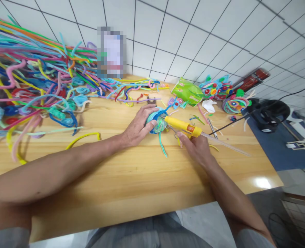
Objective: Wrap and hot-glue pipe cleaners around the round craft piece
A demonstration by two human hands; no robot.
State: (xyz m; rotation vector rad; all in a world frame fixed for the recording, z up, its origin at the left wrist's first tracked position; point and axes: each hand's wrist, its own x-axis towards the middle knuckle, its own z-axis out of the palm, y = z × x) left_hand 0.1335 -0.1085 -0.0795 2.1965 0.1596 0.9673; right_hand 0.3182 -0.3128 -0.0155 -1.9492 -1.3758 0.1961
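Note:
My left hand (139, 127) is closed around the left side of a round blue and green pipe-cleaner piece (159, 126), its thumb lying on the front. A blue strand sticks up from the piece and a teal pipe cleaner (162, 146) trails below it. In my right hand (197, 148) is a yellow glue gun (182, 125), with a clear glue stick (230, 144) jutting out of its back. The gun's nozzle points left and meets the edge of the pipe-cleaner piece; whether it touches is unclear. Scissors (176, 133) show just under the gun, near my right fingers.
A large heap of coloured pipe cleaners (56, 82) covers the table's left side. Behind my hands stand a green tissue pack (187, 91) and several finished colourful heads (236, 103). A black cord (235, 120) runs from the right towards the glue gun. Tiled wall borders the back.

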